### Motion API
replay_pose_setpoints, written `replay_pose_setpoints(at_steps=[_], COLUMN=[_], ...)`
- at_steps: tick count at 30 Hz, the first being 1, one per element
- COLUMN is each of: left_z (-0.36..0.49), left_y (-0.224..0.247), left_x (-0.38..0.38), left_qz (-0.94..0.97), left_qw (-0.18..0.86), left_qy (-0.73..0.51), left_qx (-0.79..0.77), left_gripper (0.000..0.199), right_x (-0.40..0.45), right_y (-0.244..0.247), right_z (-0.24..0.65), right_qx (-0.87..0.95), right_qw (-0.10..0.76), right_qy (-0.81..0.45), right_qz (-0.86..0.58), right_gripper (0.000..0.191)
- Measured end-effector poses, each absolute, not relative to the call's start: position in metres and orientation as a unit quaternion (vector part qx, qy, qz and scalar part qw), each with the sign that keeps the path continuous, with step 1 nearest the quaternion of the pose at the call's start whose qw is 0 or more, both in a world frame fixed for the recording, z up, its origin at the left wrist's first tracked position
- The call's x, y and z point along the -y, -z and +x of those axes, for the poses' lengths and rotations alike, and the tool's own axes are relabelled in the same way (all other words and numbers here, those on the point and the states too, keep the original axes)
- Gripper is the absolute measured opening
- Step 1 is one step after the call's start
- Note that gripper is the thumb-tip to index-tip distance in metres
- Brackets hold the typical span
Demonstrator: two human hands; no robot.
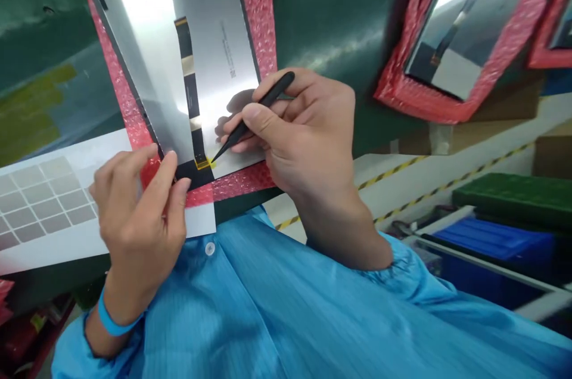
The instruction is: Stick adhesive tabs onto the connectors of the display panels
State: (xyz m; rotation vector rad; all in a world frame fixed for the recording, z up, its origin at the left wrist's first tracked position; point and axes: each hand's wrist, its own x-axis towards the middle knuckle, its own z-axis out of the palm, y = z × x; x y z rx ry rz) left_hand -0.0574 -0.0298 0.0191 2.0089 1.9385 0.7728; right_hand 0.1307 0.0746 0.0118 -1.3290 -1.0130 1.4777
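A flat display panel (214, 81) with a silvery back lies on pink bubble wrap (254, 3). Down its middle runs a black flex cable (191, 93), which meets a strip of yellow tape (204, 164) near the panel's lower edge. My right hand (308, 123) grips black tweezers (254, 114) like a pen, their tip at the yellow tape. At the panel's lower left corner, my left hand (138, 206) rests with fingers bent and apart, thumb and fingertips by a black patch (192, 175). Whether it presses on the panel I cannot tell.
A white sheet with grey square stickers (44, 197) lies at left, partly under the bubble wrap. Another display panel (465, 21) sits on pink wrap at upper right of the green table (326, 21). Beyond the table edge are cardboard boxes and a blue bin (496, 239).
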Motion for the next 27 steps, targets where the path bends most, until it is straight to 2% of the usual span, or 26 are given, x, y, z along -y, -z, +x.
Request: replay_pose_setpoints(at_steps=[6, 12, 18, 27], left_z=[-0.048, -0.051, -0.053, -0.052], left_y=[-0.002, -0.006, 0.000, -0.004], left_x=[0.032, 0.031, 0.030, 0.030], left_qz=[0.705, 0.710, 0.725, 0.740], left_qw=[0.112, 0.122, 0.102, 0.097], left_qy=[-0.233, -0.220, -0.268, -0.258], left_qx=[-0.660, -0.658, -0.626, -0.614], left_gripper=[0.044, 0.046, 0.049, 0.037], right_x=[-0.075, -0.076, -0.076, -0.076], right_y=[-0.020, -0.017, -0.016, -0.010], right_z=[0.129, 0.129, 0.127, 0.128], right_qx=[0.424, 0.430, 0.443, 0.480], right_qw=[0.423, 0.411, 0.424, 0.426], right_qy=[-0.574, -0.566, -0.534, -0.501], right_qz=[-0.558, -0.571, -0.582, -0.581], right_gripper=[0.022, 0.030, 0.022, 0.023])
